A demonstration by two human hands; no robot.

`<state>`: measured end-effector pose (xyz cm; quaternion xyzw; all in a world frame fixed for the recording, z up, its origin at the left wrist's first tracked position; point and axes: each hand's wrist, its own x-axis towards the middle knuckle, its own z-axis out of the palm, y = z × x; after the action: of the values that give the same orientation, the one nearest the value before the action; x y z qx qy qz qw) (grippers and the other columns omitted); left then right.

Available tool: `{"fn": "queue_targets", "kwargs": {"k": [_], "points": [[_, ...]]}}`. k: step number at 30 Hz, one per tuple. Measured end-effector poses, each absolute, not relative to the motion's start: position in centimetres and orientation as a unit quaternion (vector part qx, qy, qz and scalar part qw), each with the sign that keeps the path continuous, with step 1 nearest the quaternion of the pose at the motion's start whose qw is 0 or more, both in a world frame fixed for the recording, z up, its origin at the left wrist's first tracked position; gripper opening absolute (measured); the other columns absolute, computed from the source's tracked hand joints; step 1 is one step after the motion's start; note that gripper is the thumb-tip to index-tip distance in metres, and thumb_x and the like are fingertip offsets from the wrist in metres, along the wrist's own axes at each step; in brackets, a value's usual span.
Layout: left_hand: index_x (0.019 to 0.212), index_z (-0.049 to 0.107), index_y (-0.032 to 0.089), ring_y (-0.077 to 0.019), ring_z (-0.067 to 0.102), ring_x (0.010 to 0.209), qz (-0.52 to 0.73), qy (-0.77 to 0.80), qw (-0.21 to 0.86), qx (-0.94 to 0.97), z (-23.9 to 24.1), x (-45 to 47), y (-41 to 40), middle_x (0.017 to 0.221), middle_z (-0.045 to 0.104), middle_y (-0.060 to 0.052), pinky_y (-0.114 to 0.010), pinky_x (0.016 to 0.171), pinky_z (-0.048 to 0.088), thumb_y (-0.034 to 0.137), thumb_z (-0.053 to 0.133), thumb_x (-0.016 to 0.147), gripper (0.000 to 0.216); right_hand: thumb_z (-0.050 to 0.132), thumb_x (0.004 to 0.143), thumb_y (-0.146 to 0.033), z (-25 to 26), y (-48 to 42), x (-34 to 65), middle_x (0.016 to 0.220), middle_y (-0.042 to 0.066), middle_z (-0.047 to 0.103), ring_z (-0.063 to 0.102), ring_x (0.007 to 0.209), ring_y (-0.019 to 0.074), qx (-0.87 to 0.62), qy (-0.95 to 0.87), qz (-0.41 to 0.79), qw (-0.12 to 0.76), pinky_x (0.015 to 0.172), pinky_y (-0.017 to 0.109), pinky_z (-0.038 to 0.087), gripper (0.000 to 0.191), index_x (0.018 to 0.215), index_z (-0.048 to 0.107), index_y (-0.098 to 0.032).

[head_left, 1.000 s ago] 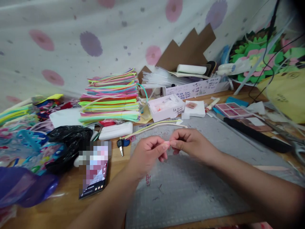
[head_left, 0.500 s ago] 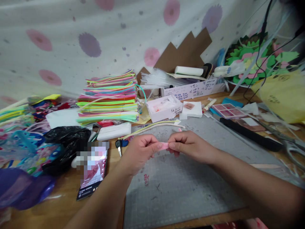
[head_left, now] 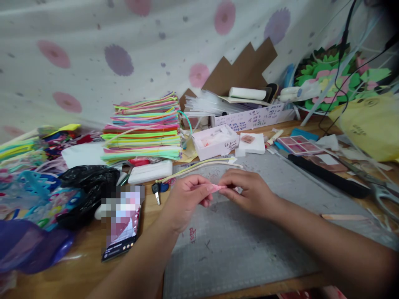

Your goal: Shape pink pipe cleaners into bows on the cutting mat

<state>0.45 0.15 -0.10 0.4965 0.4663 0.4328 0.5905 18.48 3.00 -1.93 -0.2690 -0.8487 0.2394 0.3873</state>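
Note:
Both hands meet above the grey cutting mat [head_left: 249, 245] and pinch one small pink strip [head_left: 218, 187] between them. My left hand [head_left: 187, 200] is closed on its left end with thumb and forefinger. My right hand [head_left: 246, 190] is closed on its right end, fingers curled. The strip is short and mostly covered by my fingertips. Just beyond the hands, long thin yellow and white strips [head_left: 199, 164] lie across the mat's far edge.
A tall stack of coloured strips [head_left: 145, 128] stands behind. A phone [head_left: 123, 224], keys [head_left: 157, 190], a white case [head_left: 150, 171] and a black bag [head_left: 90, 182] lie left. A white box [head_left: 216, 141], a pink palette [head_left: 299, 144], a black ruler [head_left: 330, 174] and scissors [head_left: 380, 191] lie right.
The hands stayed pinched together on the pink strip, shifting slightly over the mat. The right hand's fingers have turned a little, and the strip shows more between the fingertips than a second ago.

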Motion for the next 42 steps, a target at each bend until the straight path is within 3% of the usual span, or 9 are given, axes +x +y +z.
{"fn": "queue_targets", "kwargs": {"k": [6, 11, 15, 19, 25, 29, 36, 42], "points": [[0.070, 0.059, 0.013, -0.0059, 0.045, 0.046, 0.384, 0.455, 0.604, 0.530, -0.5, 0.4, 0.0, 0.053, 0.054, 0.003, -0.019, 0.047, 0.034, 0.031, 0.064, 0.075, 0.019, 0.046, 0.086, -0.016, -1.8, 2.9, 19.0, 0.086, 0.007, 0.062, 0.053, 0.077, 0.0169, -0.216, -0.904, 0.028, 0.367, 0.066, 0.028, 0.042, 0.016, 0.095, 0.060, -0.017], [0.063, 0.049, 0.015, -0.0058, 0.038, 0.047, 0.353, 0.469, 0.564, 0.581, -0.6, 0.5, -0.2, 0.051, 0.046, 0.005, -0.019, 0.046, 0.028, 0.030, 0.058, 0.076, 0.022, 0.037, 0.088, -0.013, -1.4, 2.6, 19.0, 0.075, 0.007, 0.059, 0.047, 0.068, 0.0166, -0.191, -0.937, -0.047, 0.289, 0.062, 0.029, 0.038, 0.023, 0.079, 0.059, -0.015], [0.063, 0.050, 0.016, -0.0077, 0.037, 0.051, 0.316, 0.475, 0.433, 0.697, -0.1, 0.3, -0.3, 0.055, 0.043, 0.005, -0.020, 0.049, 0.028, 0.023, 0.053, 0.076, 0.015, 0.039, 0.088, -0.017, -1.4, 1.8, 18.4, 0.067, 0.003, 0.053, 0.046, 0.064, 0.0138, -0.245, -0.914, 0.096, 0.308, 0.060, 0.026, 0.036, 0.022, 0.073, 0.054, -0.016], [0.064, 0.054, 0.018, -0.0111, 0.045, 0.059, 0.242, 0.436, 0.263, 0.826, 0.5, -0.2, -0.2, 0.059, 0.052, 0.002, -0.024, 0.060, 0.032, 0.016, 0.050, 0.075, 0.012, 0.043, 0.087, -0.019, -1.9, 1.1, 17.8, 0.062, -0.002, 0.049, 0.045, 0.059, 0.0102, -0.290, -0.855, 0.287, 0.319, 0.056, 0.022, 0.034, 0.020, 0.068, 0.049, -0.017], [0.064, 0.053, 0.019, -0.0119, 0.046, 0.058, 0.188, 0.407, 0.154, 0.881, 0.1, -0.6, 0.4, 0.058, 0.055, 0.003, -0.029, 0.069, 0.032, 0.016, 0.046, 0.078, 0.016, 0.044, 0.084, -0.020, -2.5, 1.6, 17.7, 0.056, -0.004, 0.046, 0.043, 0.054, 0.0093, -0.337, -0.774, 0.464, 0.268, 0.052, 0.020, 0.034, 0.019, 0.066, 0.048, -0.017], [0.065, 0.058, 0.018, -0.0115, 0.045, 0.057, 0.206, 0.475, 0.223, 0.826, 0.0, -0.6, 0.4, 0.057, 0.054, 0.003, -0.024, 0.058, 0.032, 0.020, 0.052, 0.076, 0.012, 0.050, 0.084, -0.026, -2.1, 2.6, 18.3, 0.062, -0.003, 0.048, 0.044, 0.057, 0.0089, -0.270, -0.810, 0.457, 0.251, 0.053, 0.020, 0.035, 0.016, 0.073, 0.054, -0.015], [0.073, 0.058, 0.016, -0.0093, 0.044, 0.054, 0.290, 0.493, 0.473, 0.670, 0.3, -0.6, 0.3, 0.059, 0.052, 0.003, -0.021, 0.050, 0.032, 0.034, 0.057, 0.078, 0.019, 0.047, 0.089, -0.025, -2.5, 2.6, 18.3, 0.066, 0.001, 0.056, 0.050, 0.061, 0.0100, -0.268, -0.860, 0.270, 0.341, 0.058, 0.021, 0.036, 0.020, 0.078, 0.060, -0.015], [0.072, 0.057, 0.016, -0.0080, 0.041, 0.052, 0.296, 0.482, 0.503, 0.654, 0.2, -0.5, 0.4, 0.058, 0.049, 0.004, -0.020, 0.050, 0.031, 0.031, 0.058, 0.078, 0.016, 0.046, 0.089, -0.025, -2.2, 2.4, 18.4, 0.067, 0.002, 0.059, 0.052, 0.063, 0.0110, -0.255, -0.870, 0.258, 0.334, 0.060, 0.022, 0.037, 0.021, 0.078, 0.061, -0.016]]}}
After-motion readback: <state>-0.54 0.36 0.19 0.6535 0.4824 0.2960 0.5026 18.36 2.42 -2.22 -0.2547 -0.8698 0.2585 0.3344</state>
